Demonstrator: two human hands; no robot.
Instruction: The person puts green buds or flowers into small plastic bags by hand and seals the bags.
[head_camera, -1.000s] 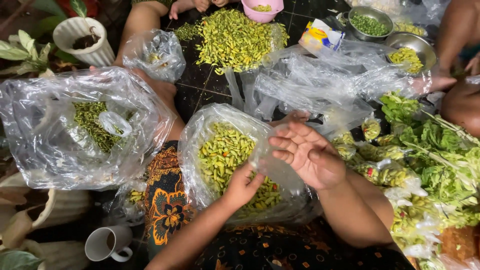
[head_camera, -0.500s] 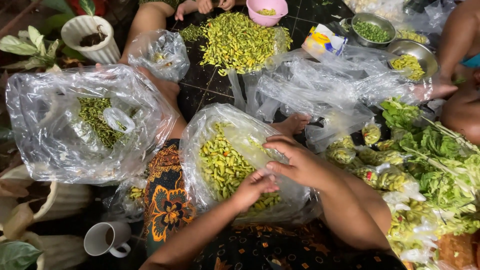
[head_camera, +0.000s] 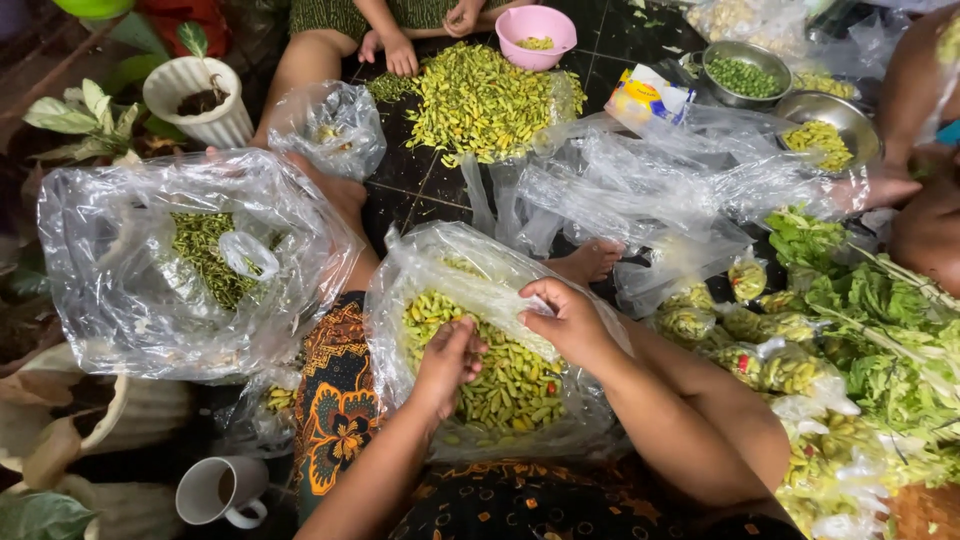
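A clear plastic bag (head_camera: 420, 270) full of small yellow-green pods (head_camera: 510, 385) lies open in my lap. My left hand (head_camera: 447, 362) is inside the bag, its fingers curled down onto the pods. My right hand (head_camera: 565, 318) pinches the bag's plastic rim on the right side and holds it up. Whether the left hand holds any pods is hidden by its fingers.
A big bag of green stems (head_camera: 190, 260) sits left, a white mug (head_camera: 218, 490) at bottom left. A loose pod heap (head_camera: 485, 100), pink bowl (head_camera: 535, 25), metal bowls (head_camera: 745, 72) and another person's hands (head_camera: 400, 50) lie ahead. Leafy greens (head_camera: 870, 310) and small filled bags (head_camera: 790, 370) crowd the right.
My right hand came down from hovering open above the bag and closed on its rim. My left hand pushed deeper among the pods.
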